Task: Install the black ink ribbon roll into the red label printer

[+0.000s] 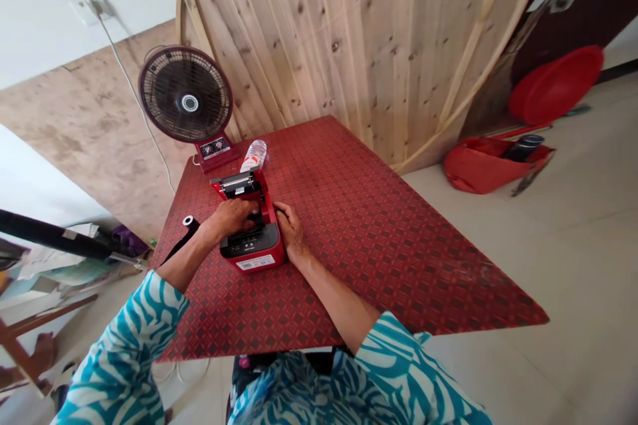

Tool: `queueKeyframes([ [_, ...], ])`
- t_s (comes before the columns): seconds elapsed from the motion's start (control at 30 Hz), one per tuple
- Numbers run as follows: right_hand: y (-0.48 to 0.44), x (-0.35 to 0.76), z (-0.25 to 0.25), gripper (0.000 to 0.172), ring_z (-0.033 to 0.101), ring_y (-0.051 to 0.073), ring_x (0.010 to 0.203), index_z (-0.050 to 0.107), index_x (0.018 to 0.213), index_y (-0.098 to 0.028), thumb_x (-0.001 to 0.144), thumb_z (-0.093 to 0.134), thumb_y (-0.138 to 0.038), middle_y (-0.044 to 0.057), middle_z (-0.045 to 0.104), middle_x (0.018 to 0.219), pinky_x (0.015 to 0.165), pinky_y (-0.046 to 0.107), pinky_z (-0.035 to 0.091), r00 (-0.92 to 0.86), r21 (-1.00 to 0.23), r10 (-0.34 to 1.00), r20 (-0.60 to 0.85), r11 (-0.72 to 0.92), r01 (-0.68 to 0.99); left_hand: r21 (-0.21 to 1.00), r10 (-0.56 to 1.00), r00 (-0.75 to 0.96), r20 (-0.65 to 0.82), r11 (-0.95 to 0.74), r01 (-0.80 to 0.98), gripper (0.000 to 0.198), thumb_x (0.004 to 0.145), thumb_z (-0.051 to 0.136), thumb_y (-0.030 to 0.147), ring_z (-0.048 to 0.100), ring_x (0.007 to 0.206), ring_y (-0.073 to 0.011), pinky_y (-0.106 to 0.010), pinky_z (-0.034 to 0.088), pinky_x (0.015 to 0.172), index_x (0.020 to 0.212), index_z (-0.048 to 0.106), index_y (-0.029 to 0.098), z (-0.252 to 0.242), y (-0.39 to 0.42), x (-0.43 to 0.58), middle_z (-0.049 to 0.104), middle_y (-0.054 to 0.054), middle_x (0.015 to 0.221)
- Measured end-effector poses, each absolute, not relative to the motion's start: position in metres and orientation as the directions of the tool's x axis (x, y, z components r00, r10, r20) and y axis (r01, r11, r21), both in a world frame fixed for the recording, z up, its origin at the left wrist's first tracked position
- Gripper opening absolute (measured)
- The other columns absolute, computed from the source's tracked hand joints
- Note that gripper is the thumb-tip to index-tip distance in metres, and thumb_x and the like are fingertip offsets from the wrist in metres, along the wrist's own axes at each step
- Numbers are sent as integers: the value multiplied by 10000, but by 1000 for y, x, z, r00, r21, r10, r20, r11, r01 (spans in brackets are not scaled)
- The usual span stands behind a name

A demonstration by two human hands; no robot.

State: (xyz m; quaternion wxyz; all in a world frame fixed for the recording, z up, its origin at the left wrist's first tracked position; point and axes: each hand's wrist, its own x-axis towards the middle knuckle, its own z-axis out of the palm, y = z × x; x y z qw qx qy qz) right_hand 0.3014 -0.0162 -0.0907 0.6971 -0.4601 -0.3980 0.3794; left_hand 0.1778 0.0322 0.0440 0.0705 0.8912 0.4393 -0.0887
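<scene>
A red and black label printer [254, 247] is positioned on a red patterned tabletop [379, 239], near the table's far corner and directly ahead of the wearer. Its lid section [236, 184] is raised toward the far side, and the interior is exposed. A printed sticker [255, 262] is affixed to the front face, but its text cannot be read.

The left hand [230, 218] is placed over the open compartment, with the fingers curled downward. The fingertips are hidden by the back of the hand, so it cannot be determined whether an item is gripped. The right hand [292, 231] is placed against the printer's right side in a narrow, curled posture. Its fingertips are partly obscured, and no held item can be confirmed. Most of the compartment's contents are concealed by both hands.

A black roll with a white core [188, 220] is located just left of the left wrist, and its black strip trails toward the near edge. No connection between this strip and the printer can be made out.

A plastic water bottle [254, 156] is lying beyond the printer, beside a desk fan [185, 96]. A red bag [481, 166] and a red basin [555, 85] are seen on the floor at right.
</scene>
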Motion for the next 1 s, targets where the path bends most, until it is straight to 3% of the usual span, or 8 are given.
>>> queueKeyframes([
  [0.07,-16,302,-91,306,574,197,1085,659,1035,-258,820,481,-381,18,673,1099,1012,373,409,395,-943,896,205,289,-167,-90,767,599,-231,-630,772,311,793,606,190,650,1032,-281,-352,492,840,1102,636,204,53,21,176,698,-102,1108],
  [0.13,-16,302,-92,306,573,198,1089,659,1041,-261,820,484,-382,18,670,1106,1015,375,405,391,-943,898,200,285,-172,-77,754,639,-153,-654,752,370,830,567,211,629,1089,-268,-352,487,883,1199,589,212,63,9,168,666,-95,1198],
  [0.23,-17,302,-93,315,574,205,1093,658,1049,-260,821,481,-386,23,667,1113,1018,388,400,383,-944,904,190,275,-180,116,767,638,60,-640,759,440,836,552,264,660,1009,-221,-329,499,875,1276,539,247,78,-1,143,680,-52,1174],
  [0.4,-16,303,-97,334,569,222,1109,653,1068,-256,815,495,-406,34,661,1135,1017,413,400,384,-946,912,147,243,-215,499,907,287,307,-410,763,375,709,570,234,670,825,-177,-286,525,766,1079,596,180,82,29,88,710,-21,914],
  [0.5,-16,303,-99,341,567,232,1122,651,1068,-252,805,507,-414,39,663,1136,1008,423,407,378,-948,918,123,221,-229,579,960,150,236,-263,772,334,636,606,200,655,753,-167,-265,517,695,965,572,160,63,65,68,693,-21,857],
  [0.7,-17,305,-100,345,568,237,1133,650,1070,-256,804,516,-429,40,665,1158,992,421,421,378,-957,920,105,198,-215,388,975,206,77,-220,895,238,650,649,193,623,785,-180,-258,454,675,871,563,181,17,112,70,664,-17,837],
  [0.8,-18,306,-99,345,569,238,1133,649,1074,-258,807,517,-432,39,663,1172,995,425,416,373,-960,923,96,185,-210,365,971,240,10,-227,903,207,643,644,149,623,779,-187,-261,441,671,830,563,185,4,118,75,653,-11,792],
  [1.0,-20,307,-95,332,571,230,1122,659,1052,-259,798,522,-422,30,671,1144,1018,423,396,386,-963,917,99,185,-194,428,965,261,-34,-222,876,306,648,670,169,653,837,-208,-284,482,726,942,585,181,-1,123,66,684,-33,855],
])
